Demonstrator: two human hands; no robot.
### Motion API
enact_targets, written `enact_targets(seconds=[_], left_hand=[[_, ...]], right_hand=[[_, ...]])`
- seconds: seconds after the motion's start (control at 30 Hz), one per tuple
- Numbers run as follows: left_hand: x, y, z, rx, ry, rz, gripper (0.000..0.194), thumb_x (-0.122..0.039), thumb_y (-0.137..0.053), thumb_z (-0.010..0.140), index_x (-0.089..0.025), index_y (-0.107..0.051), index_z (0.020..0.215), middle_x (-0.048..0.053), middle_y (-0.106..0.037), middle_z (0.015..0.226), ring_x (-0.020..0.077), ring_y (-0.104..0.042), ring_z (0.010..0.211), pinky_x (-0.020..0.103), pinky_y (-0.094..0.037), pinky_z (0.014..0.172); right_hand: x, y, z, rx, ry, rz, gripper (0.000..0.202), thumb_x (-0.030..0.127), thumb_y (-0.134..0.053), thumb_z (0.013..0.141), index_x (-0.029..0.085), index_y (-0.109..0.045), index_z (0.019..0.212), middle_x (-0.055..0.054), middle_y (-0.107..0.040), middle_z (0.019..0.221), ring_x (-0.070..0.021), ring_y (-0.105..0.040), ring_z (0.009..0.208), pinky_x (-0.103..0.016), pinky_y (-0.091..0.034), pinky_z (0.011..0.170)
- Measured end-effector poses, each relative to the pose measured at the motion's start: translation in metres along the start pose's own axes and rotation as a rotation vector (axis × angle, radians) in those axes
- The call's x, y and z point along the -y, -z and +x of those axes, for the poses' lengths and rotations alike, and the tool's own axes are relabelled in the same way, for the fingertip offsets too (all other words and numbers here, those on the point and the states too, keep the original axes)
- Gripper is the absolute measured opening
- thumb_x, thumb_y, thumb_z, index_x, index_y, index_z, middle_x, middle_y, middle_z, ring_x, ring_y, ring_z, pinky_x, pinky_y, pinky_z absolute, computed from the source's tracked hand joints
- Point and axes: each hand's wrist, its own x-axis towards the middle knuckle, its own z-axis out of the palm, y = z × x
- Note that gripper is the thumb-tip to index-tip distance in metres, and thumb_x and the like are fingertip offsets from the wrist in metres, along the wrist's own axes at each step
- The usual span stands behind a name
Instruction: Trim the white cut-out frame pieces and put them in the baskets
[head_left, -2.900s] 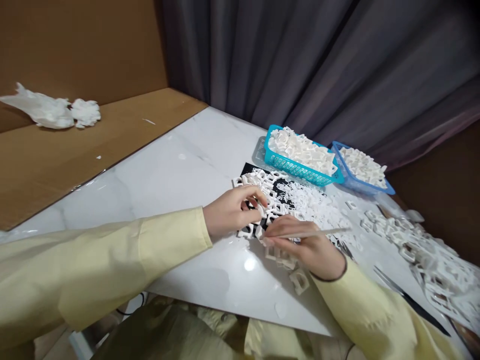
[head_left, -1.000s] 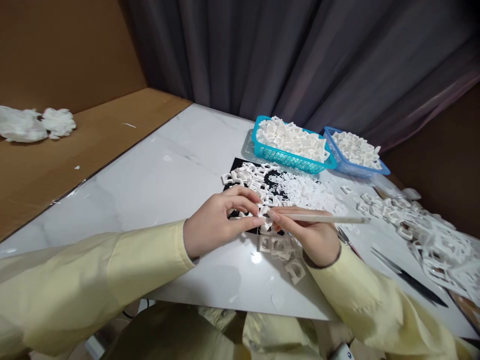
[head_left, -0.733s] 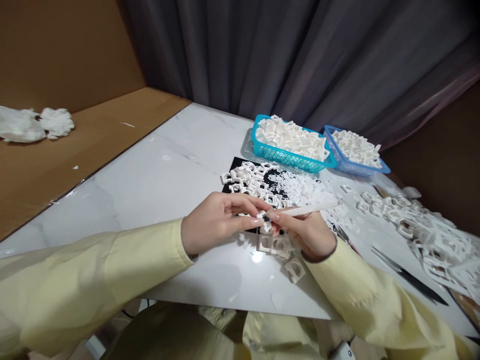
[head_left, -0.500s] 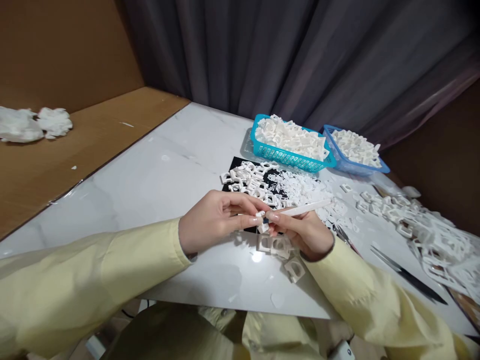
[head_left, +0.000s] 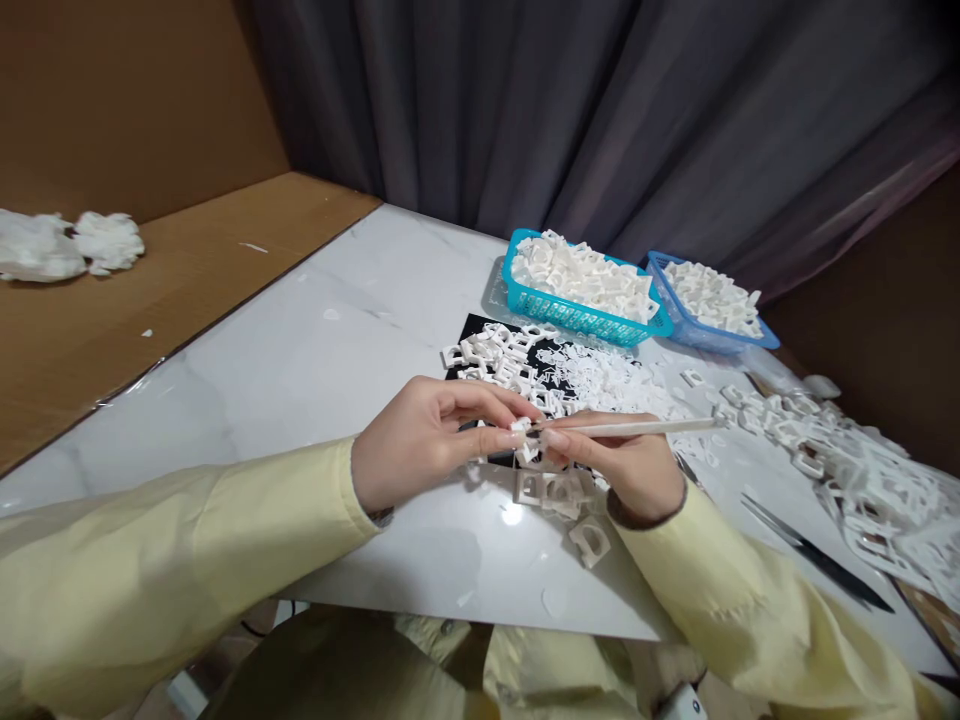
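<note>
My left hand [head_left: 431,440] pinches a small white part [head_left: 527,452] between thumb and fingers, over the front edge of a black mat. My right hand [head_left: 637,460] is closed on a slim white-handled tool [head_left: 649,427]. The tool's handle points to the right, and its tip meets the white part between my fingertips. White frame-shaped pieces [head_left: 495,350] and thin white scraps [head_left: 600,375] cover much of the mat behind my hands. Several more white pieces [head_left: 559,492] lie on the table just below my fingers.
Behind the mat stand a teal basket [head_left: 589,318] and a blue basket [head_left: 712,342], both full of white pieces. Black-handled tweezers [head_left: 825,560] lie on the right, near a heap of white offcuts [head_left: 892,500]. White crumpled material [head_left: 105,243] rests on cardboard at the left.
The tool in my right hand has turned, its handle end swinging right and down until nearly level. My right hand has shifted slightly right; my left hand still holds the white part.
</note>
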Motion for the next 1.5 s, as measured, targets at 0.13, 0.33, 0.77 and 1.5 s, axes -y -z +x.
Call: enact_targets(seconds=[0.13, 0.33, 0.77, 1.5], left_hand=[[-0.002, 0.0, 0.0, 0.0, 0.05, 0.01, 0.007, -0.019, -0.067, 0.071, -0.012, -0.067, 0.067, 0.009, -0.071, 0.098, 0.021, -0.065, 0.09, 0.033, -0.051, 0.083], [0.0, -0.001, 0.001, 0.006, 0.084, -0.011, 0.008, -0.019, -0.068, 0.071, -0.012, -0.068, 0.067, 0.009, -0.071, 0.098, 0.0213, -0.065, 0.092, 0.034, -0.05, 0.085], [0.0, 0.0, 0.001, 0.03, 0.104, -0.01, 0.009, -0.02, -0.068, 0.071, -0.012, -0.069, 0.067, 0.009, -0.071, 0.098, 0.0219, -0.065, 0.093, 0.034, -0.05, 0.086], [0.003, -0.002, 0.001, -0.011, 0.141, -0.074, 0.008, -0.019, -0.069, 0.069, -0.012, -0.069, 0.066, 0.01, -0.071, 0.099, 0.0214, -0.066, 0.089, 0.033, -0.05, 0.084]], right_hand=[[0.009, 0.006, -0.005, -0.082, 0.132, -0.064, 0.011, 0.023, -0.078, 0.062, 0.019, -0.073, 0.071, -0.002, -0.07, 0.059, -0.0124, -0.061, 0.044, -0.022, -0.054, 0.042], [0.015, 0.011, -0.013, -0.015, 0.561, -0.418, 0.016, 0.011, -0.07, 0.071, 0.021, -0.072, 0.084, -0.003, -0.073, 0.077, -0.0156, -0.069, 0.064, -0.026, -0.059, 0.06], [0.008, 0.0, -0.017, 0.008, 0.825, -0.589, 0.023, 0.006, -0.064, 0.076, 0.023, -0.067, 0.09, -0.005, -0.072, 0.088, -0.0189, -0.068, 0.079, -0.032, -0.059, 0.065], [-0.005, 0.0, -0.021, 0.046, 0.944, -0.797, 0.025, 0.009, -0.053, 0.082, 0.02, -0.059, 0.103, -0.012, -0.066, 0.108, -0.0202, -0.065, 0.091, -0.035, -0.056, 0.07]])
